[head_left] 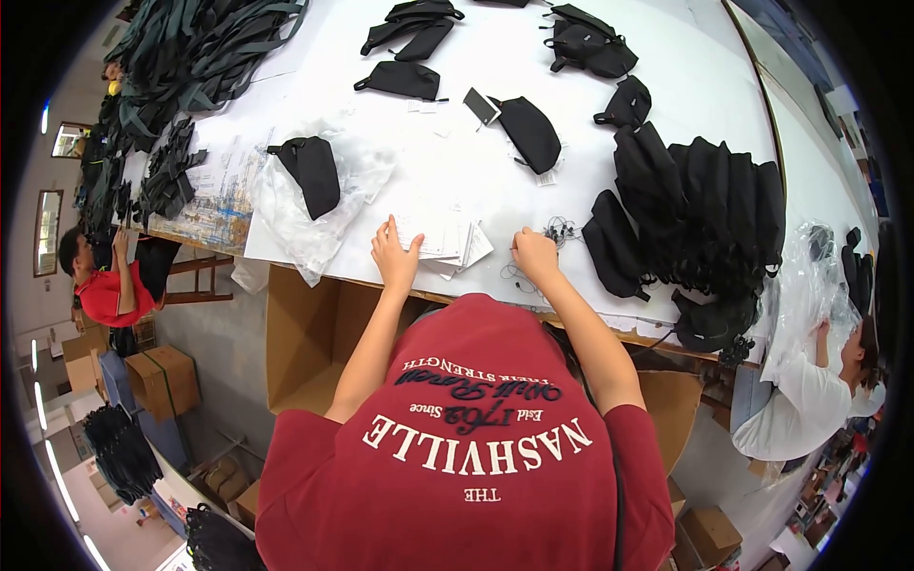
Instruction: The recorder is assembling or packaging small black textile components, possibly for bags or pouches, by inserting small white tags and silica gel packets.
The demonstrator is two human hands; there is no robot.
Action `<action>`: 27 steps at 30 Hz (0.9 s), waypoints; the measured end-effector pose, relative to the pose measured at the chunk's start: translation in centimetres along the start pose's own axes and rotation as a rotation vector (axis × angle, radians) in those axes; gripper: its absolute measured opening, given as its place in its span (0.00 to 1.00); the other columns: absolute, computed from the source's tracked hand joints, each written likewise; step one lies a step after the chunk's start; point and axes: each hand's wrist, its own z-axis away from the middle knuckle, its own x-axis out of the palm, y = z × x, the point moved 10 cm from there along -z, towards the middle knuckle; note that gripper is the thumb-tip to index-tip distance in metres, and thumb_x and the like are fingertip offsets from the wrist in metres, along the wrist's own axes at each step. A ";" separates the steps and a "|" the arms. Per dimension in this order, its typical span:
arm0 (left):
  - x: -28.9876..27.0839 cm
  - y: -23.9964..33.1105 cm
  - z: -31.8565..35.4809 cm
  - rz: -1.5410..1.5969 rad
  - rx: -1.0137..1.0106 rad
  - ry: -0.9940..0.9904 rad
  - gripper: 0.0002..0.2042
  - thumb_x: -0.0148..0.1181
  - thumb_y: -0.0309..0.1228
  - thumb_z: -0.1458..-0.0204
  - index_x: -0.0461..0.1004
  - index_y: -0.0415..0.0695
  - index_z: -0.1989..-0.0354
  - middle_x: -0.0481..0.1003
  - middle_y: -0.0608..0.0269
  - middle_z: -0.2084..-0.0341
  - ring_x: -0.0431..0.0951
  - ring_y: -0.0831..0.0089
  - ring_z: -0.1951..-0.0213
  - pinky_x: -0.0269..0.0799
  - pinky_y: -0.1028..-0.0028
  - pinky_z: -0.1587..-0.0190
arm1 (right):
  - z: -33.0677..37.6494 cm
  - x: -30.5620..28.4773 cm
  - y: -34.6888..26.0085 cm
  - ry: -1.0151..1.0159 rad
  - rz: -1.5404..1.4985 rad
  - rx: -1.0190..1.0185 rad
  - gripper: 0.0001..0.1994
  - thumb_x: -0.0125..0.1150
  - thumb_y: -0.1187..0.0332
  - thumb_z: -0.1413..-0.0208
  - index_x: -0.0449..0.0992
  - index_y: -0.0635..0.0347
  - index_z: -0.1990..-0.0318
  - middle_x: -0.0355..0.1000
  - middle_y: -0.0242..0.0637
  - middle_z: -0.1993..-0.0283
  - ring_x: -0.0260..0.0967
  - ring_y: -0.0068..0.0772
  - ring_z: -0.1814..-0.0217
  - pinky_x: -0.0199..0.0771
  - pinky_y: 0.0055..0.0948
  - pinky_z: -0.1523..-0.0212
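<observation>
My left hand (395,257) lies on the white table with its fingers spread, at the left edge of some white paper cards (455,246). The cards are stacked and fanned out between my two hands. My right hand (535,253) is closed, its fingers curled; whatever they may hold is too small to make out. Just beyond it sits a small tangle of thin black strings (560,229), and more fine strings lie by the wrist. Farther off, a black pouch (529,133) rests with a dark tag (482,107) at its left end.
Many black pouches (700,205) are heaped at the right. Another pouch (312,176) lies on clear plastic bags (286,214) at the left. Dark straps (181,57) pile up at far left. An open cardboard box (314,328) stands below the table edge. Two other people work nearby.
</observation>
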 end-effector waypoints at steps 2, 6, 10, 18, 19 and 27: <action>-0.9 0.8 0.2 -0.071 0.032 0.067 0.34 0.64 0.43 0.55 0.61 0.39 0.41 0.62 0.50 0.48 0.61 0.54 0.49 0.56 0.57 0.46 | 0.0 -0.1 0.3 0.003 -0.013 0.024 0.03 0.60 0.69 0.57 0.74 0.56 0.76 0.70 0.38 0.71 0.72 0.41 0.70 0.71 0.37 0.70; -2.7 1.7 0.1 -0.086 0.051 0.117 0.26 0.65 0.40 0.55 0.67 0.38 0.50 0.65 0.51 0.52 0.63 0.55 0.52 0.57 0.60 0.48 | 0.8 -4.2 0.4 0.036 -0.195 0.153 0.03 0.58 0.69 0.55 0.75 0.57 0.76 0.71 0.37 0.71 0.72 0.40 0.71 0.70 0.36 0.71; -2.1 3.1 -1.1 0.270 -0.044 -0.225 0.13 0.61 0.31 0.53 0.64 0.40 0.65 0.69 0.55 0.63 0.67 0.65 0.58 0.60 0.70 0.51 | 2.5 -12.7 -0.2 0.163 -0.404 0.212 0.03 0.59 0.70 0.55 0.75 0.58 0.75 0.70 0.35 0.73 0.69 0.34 0.75 0.67 0.29 0.75; -4.3 13.8 2.0 1.086 -0.129 -0.696 0.19 0.57 0.32 0.47 0.55 0.45 0.52 0.68 0.55 0.62 0.69 0.74 0.60 0.66 0.73 0.56 | 4.2 -21.3 -0.6 0.472 -1.254 0.224 0.04 0.58 0.74 0.48 0.70 0.64 0.69 0.72 0.31 0.73 0.62 0.15 0.79 0.58 0.15 0.80; -5.5 15.4 2.0 0.927 0.038 -0.669 0.26 0.62 0.36 0.49 0.53 0.45 0.49 0.66 0.53 0.58 0.68 0.72 0.57 0.66 0.72 0.54 | 3.8 -20.2 -1.1 0.277 -1.515 0.270 0.05 0.57 0.73 0.46 0.69 0.65 0.68 0.70 0.29 0.75 0.63 0.15 0.78 0.59 0.14 0.79; -9.6 20.8 2.8 1.055 0.197 -0.549 0.10 0.60 0.27 0.49 0.67 0.40 0.61 0.69 0.66 0.67 0.69 0.80 0.65 0.66 0.78 0.60 | 3.3 -21.4 -6.0 0.246 -0.992 0.198 0.03 0.62 0.73 0.50 0.75 0.63 0.70 0.55 0.22 0.85 0.48 0.11 0.82 0.46 0.17 0.81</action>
